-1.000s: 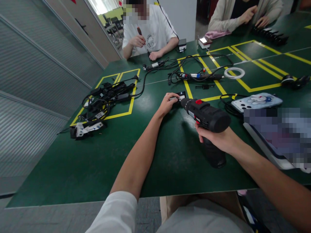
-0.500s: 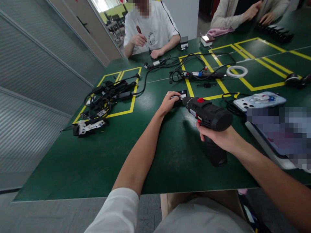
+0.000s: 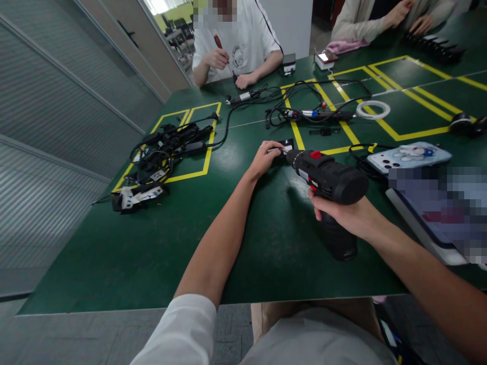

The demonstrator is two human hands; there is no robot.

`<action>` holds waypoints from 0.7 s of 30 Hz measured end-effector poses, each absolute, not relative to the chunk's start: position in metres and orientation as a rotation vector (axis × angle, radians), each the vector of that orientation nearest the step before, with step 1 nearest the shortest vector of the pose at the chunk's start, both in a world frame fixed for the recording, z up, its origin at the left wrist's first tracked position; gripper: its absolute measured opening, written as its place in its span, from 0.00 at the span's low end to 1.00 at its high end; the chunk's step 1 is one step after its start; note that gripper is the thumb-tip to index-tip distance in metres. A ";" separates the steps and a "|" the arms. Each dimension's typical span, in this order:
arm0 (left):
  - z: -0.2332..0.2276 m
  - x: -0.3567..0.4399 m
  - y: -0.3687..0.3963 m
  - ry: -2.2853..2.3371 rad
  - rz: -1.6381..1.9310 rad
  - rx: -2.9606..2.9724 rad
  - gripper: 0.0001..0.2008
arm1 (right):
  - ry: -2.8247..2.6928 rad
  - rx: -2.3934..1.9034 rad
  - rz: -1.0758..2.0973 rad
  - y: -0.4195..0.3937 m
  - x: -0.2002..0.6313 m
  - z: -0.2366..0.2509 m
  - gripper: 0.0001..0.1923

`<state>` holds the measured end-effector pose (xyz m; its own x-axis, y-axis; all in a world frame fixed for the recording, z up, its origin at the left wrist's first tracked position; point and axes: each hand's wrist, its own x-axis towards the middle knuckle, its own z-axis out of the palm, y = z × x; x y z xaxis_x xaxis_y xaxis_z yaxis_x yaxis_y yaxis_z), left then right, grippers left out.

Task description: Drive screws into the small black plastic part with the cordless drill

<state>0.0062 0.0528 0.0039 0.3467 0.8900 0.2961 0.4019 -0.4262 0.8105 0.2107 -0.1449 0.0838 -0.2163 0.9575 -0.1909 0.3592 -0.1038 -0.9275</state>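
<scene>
My right hand (image 3: 340, 215) is wrapped round the grip of a black cordless drill (image 3: 327, 177) with red switches. The drill points away and to the left, and its bit reaches a small black part (image 3: 287, 144) on the green table (image 3: 266, 243). Fingers of my left hand (image 3: 265, 158) are closed on that black part and hold it down, close beside the bit. The drill's chuck and my fingers hide much of the part, so its exact kind does not show.
Tangled black cables and adapters (image 3: 171, 147) lie at the left. Beyond my hands are a corded electric screwdriver (image 3: 315, 115) and a white ring (image 3: 373, 110). A phone (image 3: 409, 156) rests at the right. Across the table one person (image 3: 239, 45) holds a screwdriver; another (image 3: 365, 25) sits farther right.
Hardly anything differs. The view has shifted slightly; both hands, the drill and the black part keep their places relative to one another.
</scene>
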 end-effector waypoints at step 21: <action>0.003 0.006 0.054 1.142 0.995 2.015 0.10 | -1.570 -1.456 1.312 -0.145 0.210 0.082 0.03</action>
